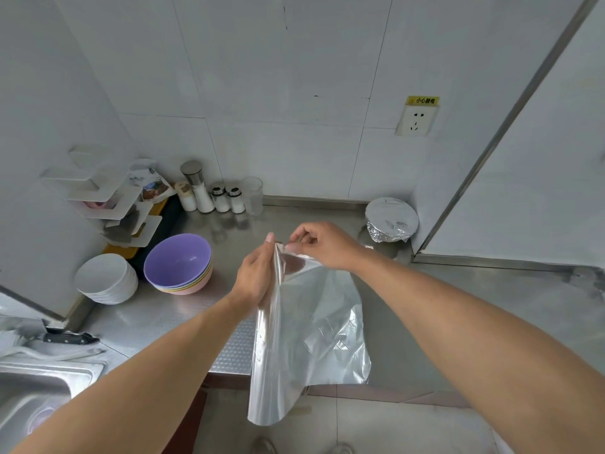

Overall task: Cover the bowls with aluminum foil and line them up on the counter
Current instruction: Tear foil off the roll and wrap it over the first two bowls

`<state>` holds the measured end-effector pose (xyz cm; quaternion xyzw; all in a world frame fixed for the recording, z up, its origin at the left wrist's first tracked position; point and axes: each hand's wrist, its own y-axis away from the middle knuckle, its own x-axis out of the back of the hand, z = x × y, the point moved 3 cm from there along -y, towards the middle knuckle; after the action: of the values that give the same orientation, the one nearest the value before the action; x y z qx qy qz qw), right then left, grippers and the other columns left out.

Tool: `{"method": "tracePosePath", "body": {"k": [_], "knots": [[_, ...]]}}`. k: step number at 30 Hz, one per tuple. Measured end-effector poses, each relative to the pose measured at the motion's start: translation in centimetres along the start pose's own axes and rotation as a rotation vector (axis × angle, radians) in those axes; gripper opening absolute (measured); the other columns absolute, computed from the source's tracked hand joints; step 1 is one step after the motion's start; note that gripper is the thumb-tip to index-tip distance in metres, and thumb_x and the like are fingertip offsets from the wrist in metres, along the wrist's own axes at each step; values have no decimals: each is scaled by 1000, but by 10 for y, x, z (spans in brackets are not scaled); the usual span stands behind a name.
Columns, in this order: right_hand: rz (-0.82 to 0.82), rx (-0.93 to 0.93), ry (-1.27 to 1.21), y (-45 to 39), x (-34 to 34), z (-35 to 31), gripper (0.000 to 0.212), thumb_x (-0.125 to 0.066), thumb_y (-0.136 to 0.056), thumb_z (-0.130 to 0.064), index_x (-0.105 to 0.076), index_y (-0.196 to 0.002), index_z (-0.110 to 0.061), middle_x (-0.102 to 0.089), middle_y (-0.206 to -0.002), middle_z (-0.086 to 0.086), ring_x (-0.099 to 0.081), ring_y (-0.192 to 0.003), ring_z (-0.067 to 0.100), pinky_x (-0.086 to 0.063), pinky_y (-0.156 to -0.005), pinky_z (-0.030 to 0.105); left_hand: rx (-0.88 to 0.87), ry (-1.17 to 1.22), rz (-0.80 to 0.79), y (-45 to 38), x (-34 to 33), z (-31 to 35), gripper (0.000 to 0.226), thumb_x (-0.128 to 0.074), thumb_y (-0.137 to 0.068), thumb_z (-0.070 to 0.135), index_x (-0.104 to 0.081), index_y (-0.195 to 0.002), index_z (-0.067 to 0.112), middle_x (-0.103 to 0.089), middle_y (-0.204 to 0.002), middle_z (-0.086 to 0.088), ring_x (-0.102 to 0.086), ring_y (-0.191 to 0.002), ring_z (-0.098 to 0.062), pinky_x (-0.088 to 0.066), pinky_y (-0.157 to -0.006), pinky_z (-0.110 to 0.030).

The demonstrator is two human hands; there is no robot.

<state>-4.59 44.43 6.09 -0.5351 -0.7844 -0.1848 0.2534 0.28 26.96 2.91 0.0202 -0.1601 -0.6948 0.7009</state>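
Note:
A loose sheet of aluminum foil (307, 326) hangs in front of me over the steel counter (458, 309). My left hand (257, 273) holds its left edge, thumb pointing up. My right hand (322, 244) pinches the top corner of the foil. A stack of coloured bowls (180, 263), purple on top, sits at the left. Beside it stands a stack of white bowls (106, 278). One foil-covered bowl (391, 219) rests at the back right near the wall.
Salt shakers and jars (212, 194) and a clear glass (252, 194) line the back wall. A white wall rack (108, 194) hangs at left. A sink (29, 398) and a knife (70, 338) lie at lower left. A socket (416, 121) is on the wall.

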Motion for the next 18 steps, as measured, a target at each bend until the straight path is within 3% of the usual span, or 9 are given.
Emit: {"method": "tracePosePath", "body": {"k": [4, 7, 9, 12, 15, 18], "knots": [[25, -18, -7, 3, 0, 6, 20, -84, -80, -41, -76, -86, -23, -75, -81, -4, -60, -67, -1, -45, -66, 22, -8, -21, 13, -1, 2, 3, 76, -35, -101, 68, -66, -105, -2, -67, -90, -2, -59, -81, -12, -46, -77, -22], [34, -17, -13, 5, 1, 5, 19, -83, -82, -40, -76, -85, -22, -73, -79, -8, -58, -66, -2, -44, -66, 22, -47, -46, -20, 0, -1, 7, 61, -35, -103, 64, -68, -101, 13, -70, -93, 1, -61, -82, -5, -44, -73, -16], [29, -13, -22, 7, 2, 4, 17, -81, -84, -39, -75, -84, -23, -72, -76, -10, -58, -65, -2, -43, -66, 22, -49, -11, -37, -1, -2, 9, 44, -46, -102, 60, -64, -101, 20, -69, -87, 5, -63, -73, 0, -44, -65, -12], [30, -10, -14, 7, 4, 2, 18, -77, -88, -43, -73, -85, -25, -74, -81, -5, -60, -69, 4, -46, -68, 29, 15, 51, -57, -4, -2, 5, 45, -71, -87, 61, -66, -106, 21, -75, -86, 2, -72, -79, -16, -58, -74, -30], [6, -23, -20, 8, 5, 1, 15, -75, -91, -40, -72, -89, -25, -74, -81, -8, -60, -68, 1, -44, -66, 26, -6, 38, -51, -4, -1, 5, 42, -73, -86, 59, -70, -102, 20, -73, -81, 2, -68, -76, -14, -56, -72, -31], [-24, -17, -69, 12, 6, -3, 14, -77, -90, -31, -73, -97, -19, -76, -84, -6, -70, -75, 5, -51, -73, 27, -32, 54, -86, -3, -3, 8, 52, -72, -84, 65, -71, -99, 16, -70, -84, -12, -63, -74, -19, -55, -70, -38]]}}
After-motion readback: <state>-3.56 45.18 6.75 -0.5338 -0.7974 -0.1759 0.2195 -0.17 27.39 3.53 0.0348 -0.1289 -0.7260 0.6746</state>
